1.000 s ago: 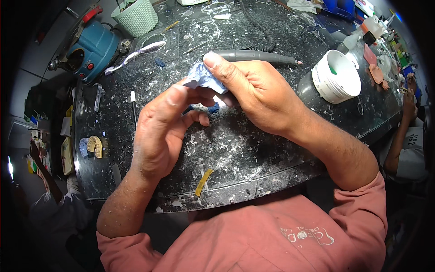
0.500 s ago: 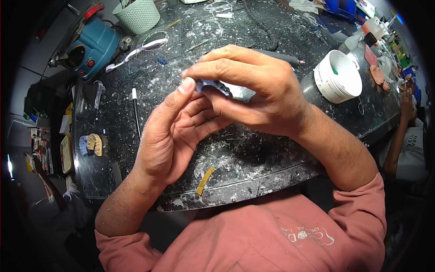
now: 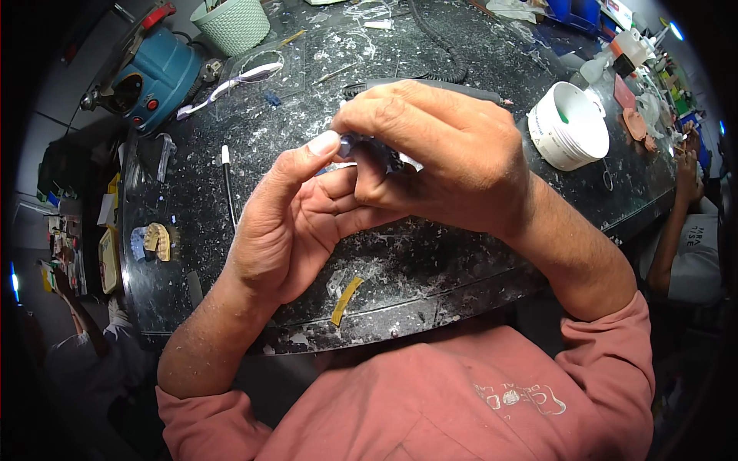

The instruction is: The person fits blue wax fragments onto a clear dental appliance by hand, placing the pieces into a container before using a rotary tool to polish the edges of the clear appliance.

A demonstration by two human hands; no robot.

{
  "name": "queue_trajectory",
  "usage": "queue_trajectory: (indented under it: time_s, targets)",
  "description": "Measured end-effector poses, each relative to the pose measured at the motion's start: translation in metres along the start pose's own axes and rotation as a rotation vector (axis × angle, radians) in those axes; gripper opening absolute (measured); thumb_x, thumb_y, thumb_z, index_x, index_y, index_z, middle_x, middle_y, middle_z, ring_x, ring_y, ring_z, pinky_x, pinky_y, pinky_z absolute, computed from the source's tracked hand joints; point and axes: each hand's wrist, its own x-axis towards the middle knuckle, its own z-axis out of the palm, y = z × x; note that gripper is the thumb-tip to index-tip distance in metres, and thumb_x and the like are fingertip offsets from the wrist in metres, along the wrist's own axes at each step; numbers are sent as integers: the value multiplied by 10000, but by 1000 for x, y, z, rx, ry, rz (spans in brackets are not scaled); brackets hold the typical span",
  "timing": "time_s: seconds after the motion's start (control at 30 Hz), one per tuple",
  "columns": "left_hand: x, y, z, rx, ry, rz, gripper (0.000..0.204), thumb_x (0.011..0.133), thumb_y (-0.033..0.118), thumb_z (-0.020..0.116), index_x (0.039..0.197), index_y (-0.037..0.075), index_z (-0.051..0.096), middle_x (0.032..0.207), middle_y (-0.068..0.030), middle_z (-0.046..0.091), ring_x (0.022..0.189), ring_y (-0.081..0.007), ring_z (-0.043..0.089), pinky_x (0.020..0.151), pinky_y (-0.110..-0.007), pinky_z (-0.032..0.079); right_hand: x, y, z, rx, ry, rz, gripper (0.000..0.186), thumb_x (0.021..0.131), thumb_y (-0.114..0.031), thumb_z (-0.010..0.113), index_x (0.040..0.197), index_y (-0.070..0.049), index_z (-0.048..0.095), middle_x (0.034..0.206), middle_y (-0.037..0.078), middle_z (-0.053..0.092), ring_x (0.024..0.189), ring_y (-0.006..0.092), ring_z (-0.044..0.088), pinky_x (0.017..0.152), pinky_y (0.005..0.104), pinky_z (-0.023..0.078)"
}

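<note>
Above the bench, both my hands meet around a small blue-grey curved dental piece [image 3: 348, 144], mostly covered by fingers. My right hand [image 3: 453, 154] is closed on it from above, thumb tucked inside its curve. At the piece's left end rests the thumb of my left hand [image 3: 280, 223]; the other left fingers curl underneath, partly hidden. Left of my hands lies a black rod with a white tip [image 3: 229, 184]. A short yellow strip [image 3: 346, 302] lies near the bench's front edge.
A yellow dental model [image 3: 157, 242] stands beside a blue one at left. Farther back are a toothbrush [image 3: 231, 88], a blue machine [image 3: 157, 81] and a woven pot [image 3: 232, 29]. A corded grey handpiece [image 3: 446, 88] lies behind my right hand; a white tub [image 3: 570, 127] stands right.
My right hand and the dental piece have shifted slightly right, and the piece is turned a little. My left thumb has moved slightly right with it.
</note>
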Motion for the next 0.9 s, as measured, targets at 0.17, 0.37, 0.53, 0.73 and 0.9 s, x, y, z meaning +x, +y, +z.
queue_trajectory:
  time_s: [0.17,0.37,0.53,0.73,0.9]
  targets:
    - [-4,-7,-2,76,166,-13,524,1013,383,408,1192,-97,515,1137,-312,608,1091,-372,623,991,-444,509,10,35,-43,23,97,223,130,862,47,612,981,23,659,919,88,681,821,126,661,751,240,546]
    - [-2,-6,2,32,104,4,457,1015,377,417,1157,-36,552,1128,-280,622,1119,-349,616,1004,-460,493,4,23,-4,334,-50,134,225,785,-44,721,1008,-25,693,902,97,703,797,185,703,709,271,573]
    - [-1,-8,1,21,96,-17,430,1016,347,404,1176,-30,536,1158,-245,622,1121,-328,618,1004,-457,492,-2,14,2,203,-69,73,197,742,-51,724,928,-49,658,847,94,670,742,247,680,650,314,558]
    - [0,-8,0,-104,74,-31,470,1015,343,392,1155,-82,535,1110,-219,654,1067,-291,650,995,-454,503,-3,11,6,126,-55,24,270,676,-8,730,937,-44,668,849,80,680,770,247,692,675,314,571]
    - [2,-7,-11,-78,-81,-9,459,1020,319,404,1243,-77,469,1163,-225,610,1121,-281,611,1025,-462,474,-2,6,4,-53,-35,-8,245,680,1,717,916,-30,662,805,92,668,735,241,694,639,312,575]
